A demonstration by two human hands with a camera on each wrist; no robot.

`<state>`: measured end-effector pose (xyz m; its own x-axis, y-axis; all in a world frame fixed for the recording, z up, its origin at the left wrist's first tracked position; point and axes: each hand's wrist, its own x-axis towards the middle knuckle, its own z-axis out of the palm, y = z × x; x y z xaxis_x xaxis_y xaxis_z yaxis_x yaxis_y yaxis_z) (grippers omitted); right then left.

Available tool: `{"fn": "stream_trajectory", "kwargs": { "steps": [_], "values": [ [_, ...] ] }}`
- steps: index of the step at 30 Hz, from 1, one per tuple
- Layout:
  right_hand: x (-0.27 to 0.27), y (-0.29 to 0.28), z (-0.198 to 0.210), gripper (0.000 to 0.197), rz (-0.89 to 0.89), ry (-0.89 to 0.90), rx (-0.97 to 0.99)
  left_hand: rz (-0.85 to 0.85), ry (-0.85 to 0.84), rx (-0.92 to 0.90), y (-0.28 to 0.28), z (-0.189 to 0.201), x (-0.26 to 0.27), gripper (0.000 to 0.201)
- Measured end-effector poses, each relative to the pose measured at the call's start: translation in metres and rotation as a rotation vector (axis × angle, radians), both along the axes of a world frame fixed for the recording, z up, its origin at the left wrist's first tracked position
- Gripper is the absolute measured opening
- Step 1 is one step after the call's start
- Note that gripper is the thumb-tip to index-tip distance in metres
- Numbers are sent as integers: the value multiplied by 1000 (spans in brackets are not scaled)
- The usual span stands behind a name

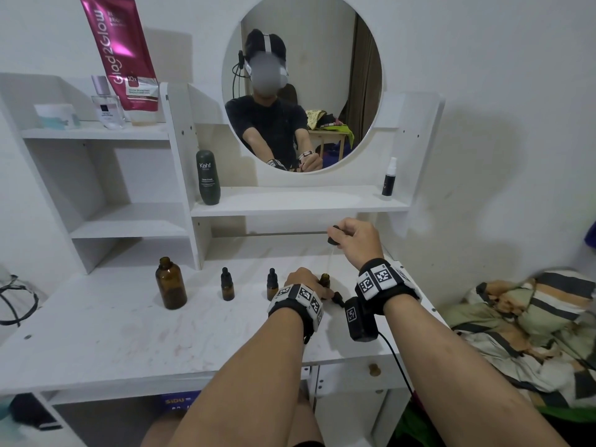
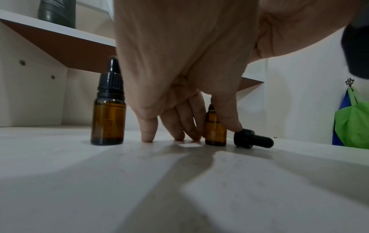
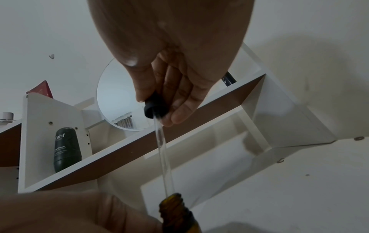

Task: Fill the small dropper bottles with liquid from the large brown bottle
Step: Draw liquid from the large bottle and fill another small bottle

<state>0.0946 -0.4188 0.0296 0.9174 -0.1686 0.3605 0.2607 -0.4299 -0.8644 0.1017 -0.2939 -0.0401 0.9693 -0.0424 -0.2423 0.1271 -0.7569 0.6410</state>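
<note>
Pinching the black bulb of a long glass dropper (image 3: 161, 151), the right hand (image 1: 356, 238) holds it upright with its tip in the mouth of an open small bottle (image 3: 175, 209). The left hand (image 1: 301, 280) steadies that bottle between thumb and fingers, its fingertips (image 2: 147, 137) touching the white table (image 1: 129, 333). A loose dropper cap (image 2: 252, 139) lies on its side just right of the bottle. Two capped small bottles, one (image 1: 272, 284) just left of the left hand and another (image 1: 227, 284) further left, stand upright. At far left, well apart, stands the large brown bottle (image 1: 170, 283), uncapped.
</note>
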Motion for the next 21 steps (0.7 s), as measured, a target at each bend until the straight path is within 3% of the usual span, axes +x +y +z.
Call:
{"fn": "stream_trajectory", "kwargs": {
  "steps": [21],
  "values": [
    [0, 1, 7, 13, 12, -8, 7, 11, 29, 7, -2, 8, -11, 22]
  ]
}}
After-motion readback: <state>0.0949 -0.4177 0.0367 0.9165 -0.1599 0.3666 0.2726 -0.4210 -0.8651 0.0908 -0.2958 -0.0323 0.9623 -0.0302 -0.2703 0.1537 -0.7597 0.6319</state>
